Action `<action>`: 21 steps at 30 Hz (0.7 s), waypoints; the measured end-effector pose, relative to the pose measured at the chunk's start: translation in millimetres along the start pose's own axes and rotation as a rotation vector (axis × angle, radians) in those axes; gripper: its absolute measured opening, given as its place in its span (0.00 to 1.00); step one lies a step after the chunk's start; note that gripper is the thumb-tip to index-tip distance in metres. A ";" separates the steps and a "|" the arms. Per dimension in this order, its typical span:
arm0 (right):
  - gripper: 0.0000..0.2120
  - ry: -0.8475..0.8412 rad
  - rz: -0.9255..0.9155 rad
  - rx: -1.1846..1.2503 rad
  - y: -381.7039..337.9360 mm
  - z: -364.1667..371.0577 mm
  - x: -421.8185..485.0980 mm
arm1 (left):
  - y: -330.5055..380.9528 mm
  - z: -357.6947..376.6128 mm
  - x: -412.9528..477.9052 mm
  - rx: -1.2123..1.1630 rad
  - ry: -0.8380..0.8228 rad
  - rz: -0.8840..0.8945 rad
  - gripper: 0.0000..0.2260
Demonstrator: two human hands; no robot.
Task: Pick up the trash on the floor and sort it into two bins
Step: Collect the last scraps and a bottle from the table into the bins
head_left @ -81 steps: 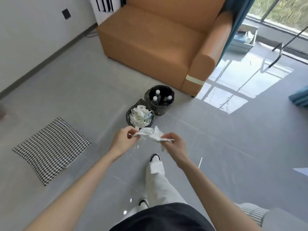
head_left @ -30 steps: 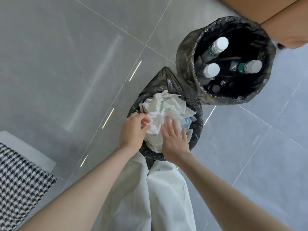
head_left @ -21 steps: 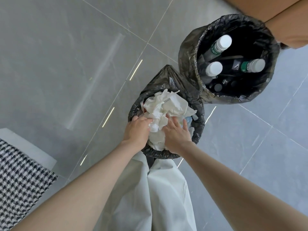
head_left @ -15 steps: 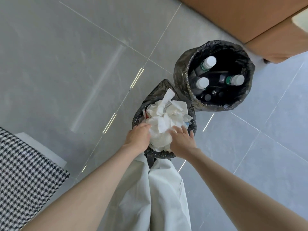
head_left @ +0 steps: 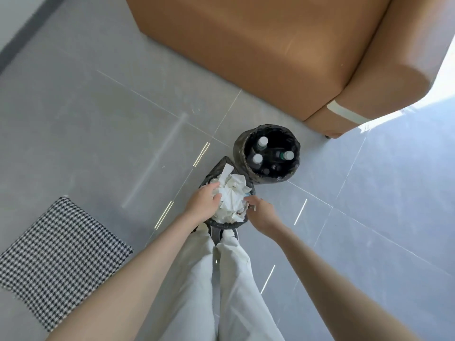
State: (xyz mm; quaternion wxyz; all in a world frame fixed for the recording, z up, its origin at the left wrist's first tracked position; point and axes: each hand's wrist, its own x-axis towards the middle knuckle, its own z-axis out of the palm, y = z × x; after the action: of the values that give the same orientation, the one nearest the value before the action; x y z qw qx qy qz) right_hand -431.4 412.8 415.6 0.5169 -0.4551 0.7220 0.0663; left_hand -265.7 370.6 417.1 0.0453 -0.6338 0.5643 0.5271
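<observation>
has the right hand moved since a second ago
Yes. The right hand has pulled back off the paper to the right rim of the paper bin.

No legible text, brand or number anywhere in this view. Candidates checked:
- Green band on the bottle (head_left: 284, 155) lying in the far bin (head_left: 240, 148). It's a label, but the print is too small to resolve.
- White paper strip (head_left: 226, 173) sticking up from the crumpled paper (head_left: 234, 193) in the near bin (head_left: 221, 225). It has faint grey marks (possibly print lines) that are illegible.
- Pale strip (head_left: 344, 113) across the sofa armrest (head_left: 384, 89). It looks blank.
- Two other bottles (head_left: 257, 158) in the far bin show white caps only, with no marks to read.
</observation>
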 end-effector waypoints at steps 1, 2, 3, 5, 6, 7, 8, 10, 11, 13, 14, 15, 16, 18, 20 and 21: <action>0.23 0.022 -0.012 0.040 -1.9 -7.3 -14.6 | 7.4 -3.3 -15.0 -0.023 0.009 0.005 0.19; 0.22 0.044 -0.022 0.076 -3.7 -15.9 -30.9 | 16.1 -7.6 -31.9 -0.045 0.018 0.013 0.19; 0.21 0.072 -0.036 0.109 -4.9 -26.0 -51.0 | 26.5 -12.8 -51.7 -0.061 0.031 0.027 0.19; 0.21 0.115 -0.065 0.173 -6.2 -40.1 -81.6 | 42.1 -20.9 -80.6 -0.100 0.055 0.047 0.19; 0.21 0.133 -0.074 0.206 -6.8 -46.7 -100.2 | 50.9 -25.5 -97.1 -0.118 0.061 0.058 0.19; 0.21 0.153 -0.086 0.234 -7.4 -52.1 -115.5 | 58.1 -29.8 -110.2 -0.138 0.072 0.073 0.19; 0.20 0.179 -0.099 0.264 -7.3 -56.6 -132.3 | 65.3 -34.2 -124.4 -0.154 0.080 0.089 0.19; 0.19 0.243 -0.118 0.314 -5.7 -63.1 -162.2 | 76.2 -41.5 -148.0 -0.187 0.112 0.125 0.19; 0.18 0.272 -0.125 0.347 -4.4 -64.3 -176.1 | 80.3 -44.3 -160.2 -0.204 0.122 0.138 0.19; 0.18 0.327 -0.134 0.418 -2.4 -65.3 -202.6 | 85.9 -50.6 -180.6 -0.218 0.129 0.167 0.18; 0.18 0.354 -0.136 0.444 -1.9 -64.3 -217.0 | 87.9 -53.2 -189.8 -0.211 0.127 0.185 0.18; 0.17 0.384 -0.138 0.470 -1.8 -62.0 -230.4 | 89.9 -55.9 -198.2 -0.200 0.123 0.208 0.18; 0.18 0.410 -0.141 0.493 -1.0 -58.7 -240.2 | 91.0 -56.9 -204.9 -0.199 0.113 0.218 0.18; 0.18 0.480 -0.139 0.538 -0.8 -47.9 -263.0 | 93.6 -58.2 -220.8 -0.176 0.078 0.261 0.18; 0.18 0.523 -0.122 0.559 -0.3 -37.0 -278.9 | 93.9 -57.8 -231.9 -0.156 0.049 0.313 0.17; 0.18 0.561 -0.107 0.586 0.7 -28.7 -290.4 | 93.9 -57.3 -240.0 -0.131 0.016 0.354 0.16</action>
State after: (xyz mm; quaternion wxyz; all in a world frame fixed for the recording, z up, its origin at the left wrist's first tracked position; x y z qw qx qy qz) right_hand -436.8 567.9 662.8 0.4106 -0.3256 0.7987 -0.2959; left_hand -255.9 459.7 665.4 -0.0941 -0.5304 0.6320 0.5571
